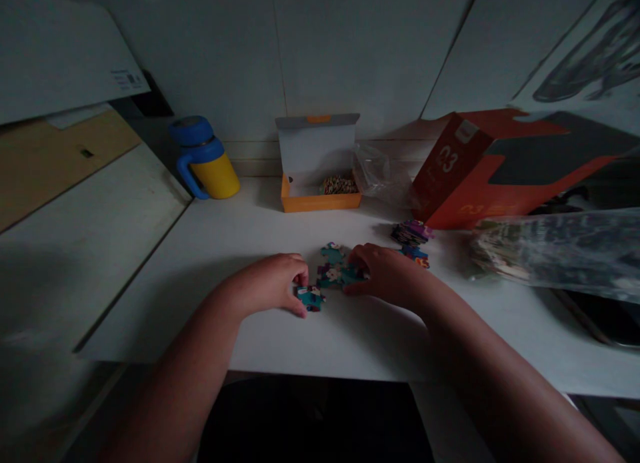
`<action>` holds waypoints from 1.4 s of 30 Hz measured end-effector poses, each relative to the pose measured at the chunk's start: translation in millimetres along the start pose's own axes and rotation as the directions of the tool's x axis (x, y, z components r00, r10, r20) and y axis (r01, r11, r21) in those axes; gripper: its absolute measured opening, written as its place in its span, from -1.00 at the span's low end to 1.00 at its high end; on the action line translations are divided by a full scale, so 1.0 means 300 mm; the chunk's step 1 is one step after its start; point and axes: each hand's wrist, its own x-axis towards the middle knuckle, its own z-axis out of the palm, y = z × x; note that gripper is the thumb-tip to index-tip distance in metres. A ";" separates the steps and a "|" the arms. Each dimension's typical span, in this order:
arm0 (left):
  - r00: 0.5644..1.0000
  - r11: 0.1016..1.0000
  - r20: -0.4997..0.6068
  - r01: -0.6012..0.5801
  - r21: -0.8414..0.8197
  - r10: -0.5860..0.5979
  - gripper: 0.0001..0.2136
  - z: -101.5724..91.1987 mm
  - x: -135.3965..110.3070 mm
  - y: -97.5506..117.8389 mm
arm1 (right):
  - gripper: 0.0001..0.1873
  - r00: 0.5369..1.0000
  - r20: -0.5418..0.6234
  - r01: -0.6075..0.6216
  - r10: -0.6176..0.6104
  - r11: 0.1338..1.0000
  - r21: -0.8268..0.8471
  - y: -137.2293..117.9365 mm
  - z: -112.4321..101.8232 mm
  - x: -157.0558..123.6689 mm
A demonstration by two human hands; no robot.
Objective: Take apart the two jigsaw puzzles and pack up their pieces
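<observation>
A small cluster of joined teal puzzle pieces [333,266] lies on the white table [310,336] between my hands. My left hand [273,283] is curled, its fingertips pinching a loose teal piece [310,297] at the cluster's left edge. On the right edge of the cluster rests my right hand [387,271], fingers bent and pressing on the pieces there. A pile of loose purple and blue pieces [411,235] sits just behind my right hand.
An open orange box [320,200] holding more pieces stands at the back, with a crumpled clear bag [380,173] beside it. A yellow and blue bottle [207,160] is back left. A large red carton [480,170] and a plastic-wrapped bundle [560,253] lie right.
</observation>
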 end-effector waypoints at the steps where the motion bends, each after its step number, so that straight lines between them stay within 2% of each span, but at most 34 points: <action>1: 1.000 1.000 0.009 -0.003 0.004 0.003 -0.58 0.002 0.000 0.003 | -0.47 1.000 0.003 0.006 -0.006 1.000 -0.007 -0.001 0.000 -0.002; 7: 1.000 1.000 0.027 0.000 -0.018 0.001 -0.57 0.006 -0.002 0.011 | -0.51 0.999 0.037 0.024 -0.021 0.998 -0.065 -0.017 0.004 -0.010; 11: 0.997 0.996 0.033 0.075 -0.049 -0.073 -0.51 0.008 0.000 0.008 | -0.48 0.999 0.033 0.031 -0.030 0.999 -0.043 -0.016 0.004 -0.003; 14: 0.993 0.993 0.030 0.112 -0.032 -0.111 -0.53 0.003 0.000 0.010 | -0.46 0.999 0.035 0.012 -0.012 1.000 -0.001 -0.013 0.002 0.000; 20: 0.998 0.998 0.002 0.057 0.000 -0.057 -0.63 -0.001 -0.009 0.006 | -0.42 0.999 0.033 -0.034 0.033 0.999 0.028 -0.025 -0.005 -0.005; 26: 0.999 0.999 0.040 0.008 -0.039 -0.006 -0.64 0.005 -0.012 -0.007 | -0.46 0.999 0.026 -0.021 0.021 1.000 0.020 -0.025 -0.006 -0.004; 29: 0.999 0.999 0.023 0.046 -0.020 -0.045 -0.63 -0.001 -0.017 0.002 | -0.46 1.000 0.025 -0.009 0.008 1.000 0.016 -0.018 -0.002 0.000; 34: 0.983 0.980 -0.059 0.178 0.093 -0.173 -0.65 -0.013 -0.032 0.032 | -0.48 1.000 0.019 -0.012 0.012 1.000 -0.010 -0.017 0.000 0.005; 42: 0.989 0.984 -0.028 0.147 0.103 -0.145 -0.65 -0.019 -0.040 0.045 | -0.48 1.000 0.004 -0.004 0.004 1.000 -0.005 -0.006 0.006 0.009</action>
